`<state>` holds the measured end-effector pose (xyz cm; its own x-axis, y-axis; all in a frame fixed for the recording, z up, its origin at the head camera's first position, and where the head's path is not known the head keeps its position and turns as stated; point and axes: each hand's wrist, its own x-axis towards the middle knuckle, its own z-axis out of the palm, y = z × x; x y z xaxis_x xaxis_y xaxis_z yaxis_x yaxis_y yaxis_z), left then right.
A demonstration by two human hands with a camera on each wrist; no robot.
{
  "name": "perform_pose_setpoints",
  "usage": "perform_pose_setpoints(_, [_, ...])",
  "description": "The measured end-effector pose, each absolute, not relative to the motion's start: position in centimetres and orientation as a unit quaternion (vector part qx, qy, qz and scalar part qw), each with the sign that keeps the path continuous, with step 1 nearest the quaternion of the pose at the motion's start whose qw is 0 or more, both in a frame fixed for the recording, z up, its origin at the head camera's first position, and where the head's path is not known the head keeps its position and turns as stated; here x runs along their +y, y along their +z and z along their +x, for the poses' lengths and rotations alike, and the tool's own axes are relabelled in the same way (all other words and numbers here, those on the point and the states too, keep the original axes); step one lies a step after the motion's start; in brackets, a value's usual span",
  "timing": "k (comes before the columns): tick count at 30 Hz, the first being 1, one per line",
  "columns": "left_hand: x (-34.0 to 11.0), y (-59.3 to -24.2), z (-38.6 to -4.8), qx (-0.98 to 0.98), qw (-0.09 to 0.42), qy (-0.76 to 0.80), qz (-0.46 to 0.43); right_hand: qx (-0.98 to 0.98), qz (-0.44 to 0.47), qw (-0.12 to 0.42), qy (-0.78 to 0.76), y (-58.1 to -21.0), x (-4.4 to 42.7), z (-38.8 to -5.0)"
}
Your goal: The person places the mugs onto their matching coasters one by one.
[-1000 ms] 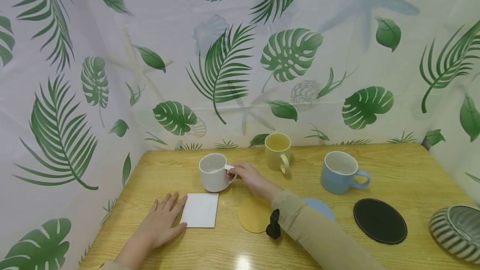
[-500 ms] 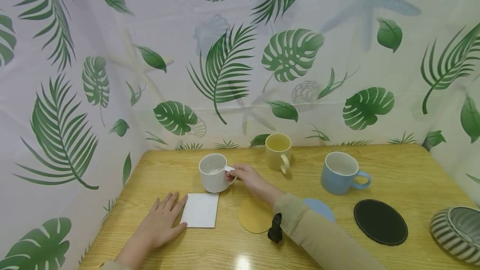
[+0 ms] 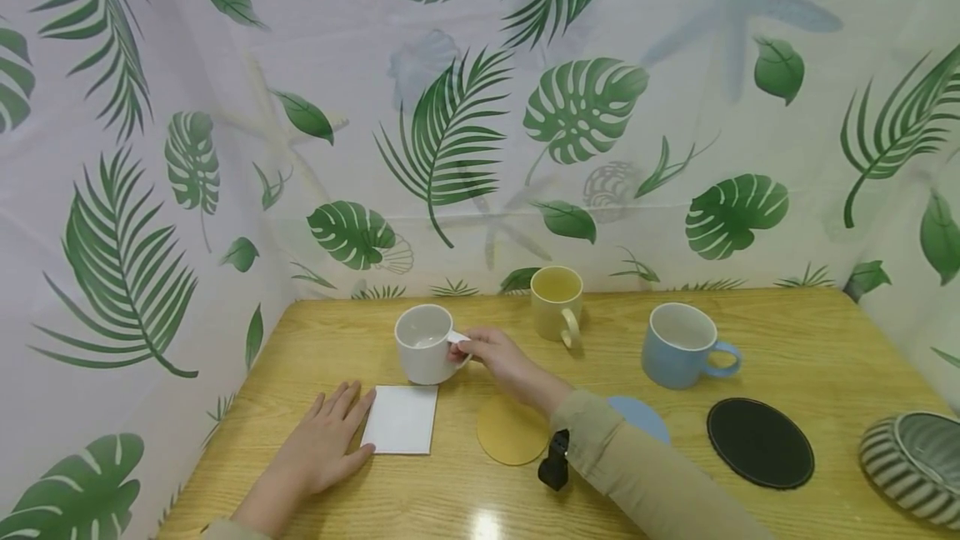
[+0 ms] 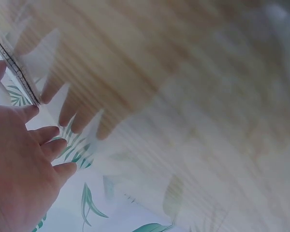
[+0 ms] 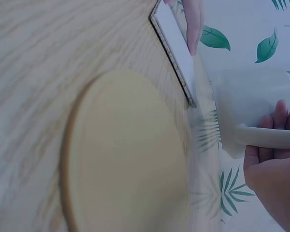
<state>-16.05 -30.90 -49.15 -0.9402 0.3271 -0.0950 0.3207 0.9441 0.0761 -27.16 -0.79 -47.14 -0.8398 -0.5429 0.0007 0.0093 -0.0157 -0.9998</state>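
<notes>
A white mug (image 3: 424, 347) stands upright behind a square white coaster (image 3: 401, 420); I cannot tell whether its base touches the table. My right hand (image 3: 491, 354) grips the mug's handle from the right, and in the right wrist view the fingers curl through the handle (image 5: 267, 137). My left hand (image 3: 322, 446) lies on the table with fingers spread. Its index finger and thumb touch the left edge of the white coaster, whose edge (image 4: 14, 67) also shows in the left wrist view.
A yellow mug (image 3: 555, 304) and a blue mug (image 3: 677, 348) stand farther back. Round yellow (image 3: 512, 432), blue (image 3: 640, 417) and black (image 3: 760, 442) coasters lie in front, the blue partly behind the right sleeve. A striped bowl (image 3: 911, 465) sits at the right. Leaf-print cloth hangs behind.
The white mug, in the right hand's grip, has shifted very slightly left and up in the head view. The left hand and the coasters stay where they were.
</notes>
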Motion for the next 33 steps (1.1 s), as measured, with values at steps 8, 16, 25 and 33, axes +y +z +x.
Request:
perform_pose_setpoints(8, [-30.9,-49.2,-16.1,0.984,0.054,0.034,0.166,0.671,-0.201,0.202,-0.684,-46.8,-1.1,-26.3])
perform_pose_setpoints(16, [-30.9,-49.3,-16.2,0.984,0.055,0.035,0.167,0.659,-0.2,0.211,-0.694,-46.2,-1.3,-25.1])
perform_pose_setpoints(25, [-30.8,-49.1,-16.2,0.984,0.054,0.036,0.166,0.649,-0.208,0.211,-0.701,-45.7,-1.8,-23.8])
perform_pose_setpoints(33, [-30.7,-49.1,-16.2,0.984,0.053,0.039,0.166,0.646,-0.201,0.216,-0.704,-45.8,-2.2,-23.0])
